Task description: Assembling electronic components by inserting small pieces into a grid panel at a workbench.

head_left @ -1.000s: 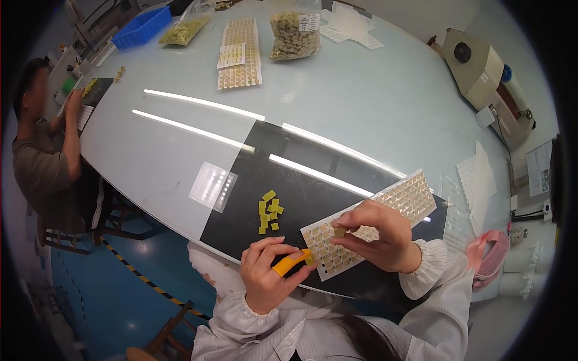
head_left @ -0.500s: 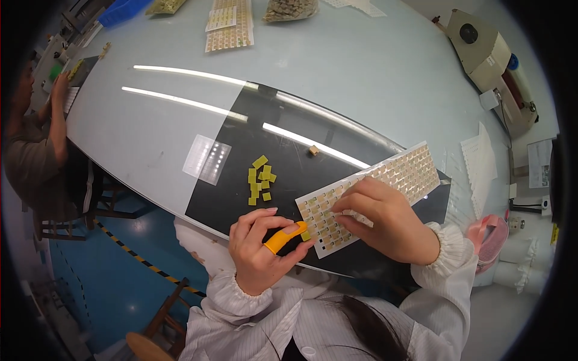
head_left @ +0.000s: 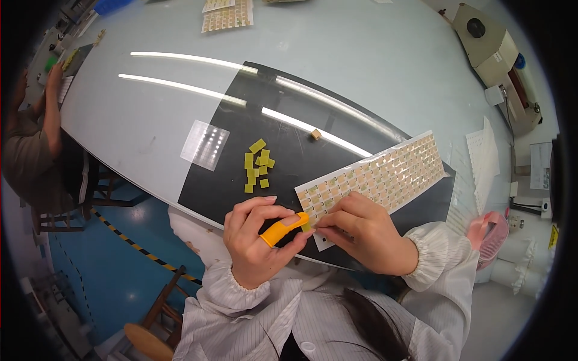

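My left hand (head_left: 256,246) wears an orange finger cot (head_left: 280,230) on one finger. Between that fingertip and the thumb it pinches a small yellow-green square piece (head_left: 306,227). Right beside the piece are the pinched fingertips of my right hand (head_left: 367,231); what they hold, if anything, is too small to make out. Under the right hand lies a white sheet (head_left: 385,174) covered with rows of small beige and greenish pieces, its near left corner partly hidden by my fingers. Several loose yellow-green squares (head_left: 248,160) are grouped on the black mat (head_left: 223,180) beyond my left hand.
A small tan block (head_left: 315,135) and a translucent square sheet (head_left: 205,144) lie farther off. At the far edge is another pieced sheet (head_left: 227,19). White strips (head_left: 481,162) and a pink mesh item (head_left: 494,231) are on the right. A co-worker (head_left: 36,138) sits at left.
My right hand has moved left and nearer, from over the sheet to the piece in my left hand. The left hand keeps its pinch. The whole view has shifted slightly.
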Demonstrator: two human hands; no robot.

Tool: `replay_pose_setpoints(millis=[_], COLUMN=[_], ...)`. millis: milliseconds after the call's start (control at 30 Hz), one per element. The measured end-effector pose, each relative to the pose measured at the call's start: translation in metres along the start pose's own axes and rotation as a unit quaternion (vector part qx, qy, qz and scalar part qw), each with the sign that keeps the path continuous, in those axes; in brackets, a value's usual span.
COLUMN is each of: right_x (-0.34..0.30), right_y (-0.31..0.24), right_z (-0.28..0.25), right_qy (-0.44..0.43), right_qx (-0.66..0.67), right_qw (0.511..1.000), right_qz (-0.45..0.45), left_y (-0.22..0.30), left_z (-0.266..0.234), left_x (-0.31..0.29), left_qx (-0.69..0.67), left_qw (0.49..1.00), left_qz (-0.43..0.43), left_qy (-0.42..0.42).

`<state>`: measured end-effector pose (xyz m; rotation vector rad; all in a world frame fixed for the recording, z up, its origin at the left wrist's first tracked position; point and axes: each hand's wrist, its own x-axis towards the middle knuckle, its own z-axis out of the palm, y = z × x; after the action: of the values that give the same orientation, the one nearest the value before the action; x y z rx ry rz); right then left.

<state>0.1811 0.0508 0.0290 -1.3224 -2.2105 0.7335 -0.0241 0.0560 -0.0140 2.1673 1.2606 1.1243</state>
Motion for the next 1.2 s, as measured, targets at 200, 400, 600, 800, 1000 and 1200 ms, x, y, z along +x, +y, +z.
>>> replay_pose_setpoints(millis=[200,400,600,800,1000,1200], right_x=[0.004,0.019,0.045,0.056,0.058,0.048], right_y=[-0.002,-0.005,0.004,0.009,0.003,0.005], right_z=[-0.003,-0.028,-0.034,-0.032,-0.043,-0.033], right_qy=[-0.024,-0.108,-0.204,-0.292,-0.179,-0.203], right_qx=[0.016,0.192,0.402,0.405,0.455,0.382], right_qw=[0.998,0.959,0.838,0.801,0.839,0.896], right_qz=[0.054,0.177,0.309,0.33,0.24,0.102], left_y=[0.0,-0.001,0.0,0.003,0.003,0.003], left_z=[0.0,-0.001,-0.003,-0.003,-0.006,-0.007], left_x=[0.002,0.003,0.004,0.002,0.001,0.005], left_qx=[0.009,-0.003,0.003,0.007,0.012,0.007], left_qw=[1.0,1.0,1.0,1.0,0.999,0.999], left_qz=[-0.004,-0.009,-0.01,-0.024,-0.036,-0.034], left_qy=[0.015,0.01,-0.003,-0.018,-0.028,-0.034])
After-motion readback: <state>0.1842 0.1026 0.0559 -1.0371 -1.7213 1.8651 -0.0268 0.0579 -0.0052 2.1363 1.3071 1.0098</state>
